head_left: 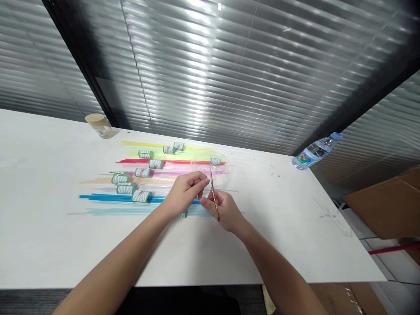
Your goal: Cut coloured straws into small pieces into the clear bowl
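Copper-handled scissors, seen nearly edge-on, are pointing upward and away from the person above the white table, perhaps so that the blades are clear of the palm. The right hand is gripping their handles with its fingers curled in. The left hand is holding thumb and fingertips almost together just beside the blades; whether they are pinching anything small, I cannot tell. Beneath, blue sticks and red sticks are lying in colour-sorted rows with patterned paper wrappers, likely for easy picking. A water bottle is standing well apart, apparently out of the way.
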`<state>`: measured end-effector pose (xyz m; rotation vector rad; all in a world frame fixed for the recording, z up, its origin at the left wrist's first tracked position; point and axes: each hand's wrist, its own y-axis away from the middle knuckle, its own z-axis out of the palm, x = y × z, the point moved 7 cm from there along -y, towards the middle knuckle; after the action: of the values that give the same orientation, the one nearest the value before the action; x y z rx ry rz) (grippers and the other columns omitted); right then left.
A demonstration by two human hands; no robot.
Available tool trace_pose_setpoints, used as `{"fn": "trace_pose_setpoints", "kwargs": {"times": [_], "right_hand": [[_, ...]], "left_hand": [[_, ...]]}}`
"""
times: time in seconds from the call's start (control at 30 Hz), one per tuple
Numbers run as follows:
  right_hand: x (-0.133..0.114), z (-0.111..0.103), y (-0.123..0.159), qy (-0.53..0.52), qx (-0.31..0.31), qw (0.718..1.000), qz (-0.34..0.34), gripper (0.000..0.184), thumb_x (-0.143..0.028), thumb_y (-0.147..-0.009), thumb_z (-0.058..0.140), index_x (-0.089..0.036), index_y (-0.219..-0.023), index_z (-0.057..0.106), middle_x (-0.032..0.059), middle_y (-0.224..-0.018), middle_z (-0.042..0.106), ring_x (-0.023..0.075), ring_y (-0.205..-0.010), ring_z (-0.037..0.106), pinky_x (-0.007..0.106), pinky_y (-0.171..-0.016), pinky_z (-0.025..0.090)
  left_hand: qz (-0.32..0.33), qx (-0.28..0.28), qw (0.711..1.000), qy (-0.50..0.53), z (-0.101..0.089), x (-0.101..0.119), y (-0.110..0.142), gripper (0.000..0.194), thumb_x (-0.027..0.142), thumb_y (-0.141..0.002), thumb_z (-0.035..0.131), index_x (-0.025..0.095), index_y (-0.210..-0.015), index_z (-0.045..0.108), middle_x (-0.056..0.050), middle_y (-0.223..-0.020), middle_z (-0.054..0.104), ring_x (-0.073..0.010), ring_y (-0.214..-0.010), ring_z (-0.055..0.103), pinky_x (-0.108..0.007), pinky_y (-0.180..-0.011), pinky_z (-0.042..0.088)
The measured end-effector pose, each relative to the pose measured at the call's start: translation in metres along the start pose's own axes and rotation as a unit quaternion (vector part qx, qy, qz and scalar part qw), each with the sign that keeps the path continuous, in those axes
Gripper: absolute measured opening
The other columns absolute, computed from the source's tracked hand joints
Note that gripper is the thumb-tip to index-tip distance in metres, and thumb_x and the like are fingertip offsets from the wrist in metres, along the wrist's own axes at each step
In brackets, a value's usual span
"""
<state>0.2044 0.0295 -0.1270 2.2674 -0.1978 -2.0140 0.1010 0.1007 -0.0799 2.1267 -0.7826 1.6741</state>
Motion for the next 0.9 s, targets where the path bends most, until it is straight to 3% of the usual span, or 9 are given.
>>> {"fn": "trace_pose_setpoints", "kwargs": {"times": [0.3,0.5,0.9], "right_hand": [[-0.003,0.002,0.003,-0.024,-0.007,0.999,0.019,0.055,-0.063,-0.079,0.068,-0.021,-0.062,0.037,-0.0068,-0.047,0.036,0.0084,-0.047,0.033,0.022,-0.044,0.027],[-0.004,-0.002,0.002,-0.006,0.020,1.000,0.013,0.056,-0.065,-0.080,0.065,-0.020,-0.062,0.037,-0.0064,-0.051,0.037,0.0078,-0.047,0.031,0.023,-0.044,0.028],[-0.004,-0.004,0.001,-0.024,0.036,0.999,0.026,0.056,-0.065,-0.079,0.066,-0.020,-0.062,0.036,-0.0061,-0.055,0.036,0.0076,-0.048,0.029,0.023,-0.044,0.026]], "left_hand": [[0.013,0.018,1.000,-0.002,0.001,0.002,0.001,0.030,0.040,-0.089,0.056,0.017,-0.070,0.054,0.002,-0.060,0.053,-0.0107,-0.055,0.048,-0.023,-0.053,0.037],[0.026,0.053,0.998,-0.034,-0.004,0.002,0.002,0.025,0.043,-0.089,0.058,0.018,-0.088,0.064,0.004,-0.055,0.048,-0.0107,-0.053,0.045,-0.022,-0.052,0.036],[0.079,0.051,0.987,-0.134,-0.006,0.008,0.003,0.027,0.037,-0.093,0.048,0.018,-0.075,0.055,0.002,-0.061,0.052,-0.0111,-0.057,0.043,-0.023,-0.055,0.033]]}}
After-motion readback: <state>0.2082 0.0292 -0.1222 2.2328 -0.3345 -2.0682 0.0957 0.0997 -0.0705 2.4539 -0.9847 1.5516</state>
